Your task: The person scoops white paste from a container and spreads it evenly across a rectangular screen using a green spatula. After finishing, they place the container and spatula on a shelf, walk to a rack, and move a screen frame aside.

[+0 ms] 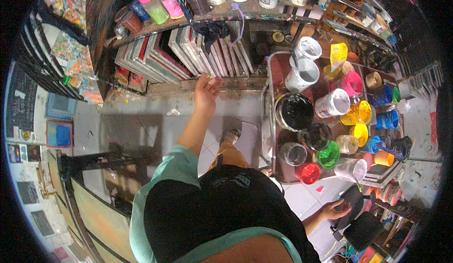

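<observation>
My left hand [206,94] is raised just in front of a row of upright framed screens [177,55] on the low shelf, its fingers loosely curled and apart; whether the fingertips touch the frames, I cannot tell. Down at the lower right, my right hand [334,210] has its fingers spread beside a black chair [358,229], with nothing visible in them. Between my hands and to the right, a metal-rimmed cart [270,107] carries several paint tubs, among them black [292,109], white [331,101], green [328,155], red [310,173] and yellow [358,135] ones.
An upper shelf [212,16] holds several jars and cans. Paint-spattered racks [66,65] stand at the left, with small coloured panels [60,134] and a black metal frame [68,178] holding a painted board [96,211]. My foot [232,135] is on the tiled floor [184,109].
</observation>
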{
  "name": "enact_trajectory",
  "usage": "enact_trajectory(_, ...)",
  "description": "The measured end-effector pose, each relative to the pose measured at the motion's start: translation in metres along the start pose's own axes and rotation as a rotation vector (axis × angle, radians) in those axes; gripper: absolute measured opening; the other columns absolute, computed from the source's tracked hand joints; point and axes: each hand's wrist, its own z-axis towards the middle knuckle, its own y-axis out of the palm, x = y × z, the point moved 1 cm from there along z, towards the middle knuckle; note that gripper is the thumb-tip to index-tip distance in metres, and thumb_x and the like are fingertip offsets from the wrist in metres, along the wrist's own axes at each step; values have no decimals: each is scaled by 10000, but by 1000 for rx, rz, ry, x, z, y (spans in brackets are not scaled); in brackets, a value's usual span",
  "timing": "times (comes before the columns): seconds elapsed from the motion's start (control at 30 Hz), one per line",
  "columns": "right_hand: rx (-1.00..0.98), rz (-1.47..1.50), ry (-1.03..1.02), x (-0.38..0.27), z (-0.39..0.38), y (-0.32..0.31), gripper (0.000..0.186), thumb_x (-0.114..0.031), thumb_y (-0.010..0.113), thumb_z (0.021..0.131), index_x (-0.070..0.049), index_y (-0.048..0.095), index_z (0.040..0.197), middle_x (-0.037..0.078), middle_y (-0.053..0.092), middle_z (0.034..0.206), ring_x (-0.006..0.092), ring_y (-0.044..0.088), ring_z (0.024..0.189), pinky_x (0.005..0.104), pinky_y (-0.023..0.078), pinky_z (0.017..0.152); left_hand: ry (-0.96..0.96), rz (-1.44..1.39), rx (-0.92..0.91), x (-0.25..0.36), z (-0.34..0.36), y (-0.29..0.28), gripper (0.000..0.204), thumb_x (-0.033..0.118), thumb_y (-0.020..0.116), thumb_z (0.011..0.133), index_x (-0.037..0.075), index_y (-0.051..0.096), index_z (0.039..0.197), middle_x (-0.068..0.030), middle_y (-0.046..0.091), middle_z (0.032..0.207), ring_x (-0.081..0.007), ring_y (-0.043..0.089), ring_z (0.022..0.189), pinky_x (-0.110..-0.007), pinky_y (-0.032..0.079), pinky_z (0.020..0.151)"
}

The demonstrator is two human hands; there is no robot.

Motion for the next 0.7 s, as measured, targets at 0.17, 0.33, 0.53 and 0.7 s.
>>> enact_trajectory(0.17, 10, 166, -95, -93, 5, 19, 381, -79, 574, 835, 71, 414, 1147, 172, 555, 1020, 249, 563, 909, 359, 465, 805, 72, 81, 141, -33, 188, -62, 246, 252, 611, 783, 76, 538, 938, -60, 607, 766, -154, 580, 693, -299, 413, 569)
enact_trajectory(0.33, -71, 162, -184, -171, -3, 28, 396, -77, 566, 839, 61, 392, 1167, 194, 511, 1074, 273, 540, 936, 368, 449, 805, 448, 1193, 358, -42, 288, -67, 312, 203, 634, 749, 73, 542, 1018, -54, 577, 784, -201, 558, 729, -309, 444, 657)
enact_trajectory(0.53, -121, 27, -282, -190, -7, 28, 405, -71, 553, 840, 68, 393, 1185, 193, 496, 1101, 265, 532, 936, 362, 435, 818, 346, 1720, 316, -18, 344, -39, 462, 272, 588, 749, 201, 488, 1194, -110, 403, 1269, -288, 369, 1164, -419, 355, 911)
enact_trajectory(0.7, -209, -179, -369, -217, -10, 28, 400, -133, 555, 849, 58, 404, 1167, 178, 499, 1065, 252, 519, 914, 358, 437, 780, 533, 2197, 145, -25, 372, -9, 506, 215, 520, 794, 224, 390, 1283, -73, 344, 1331, -272, 233, 1269, -475, 269, 958)
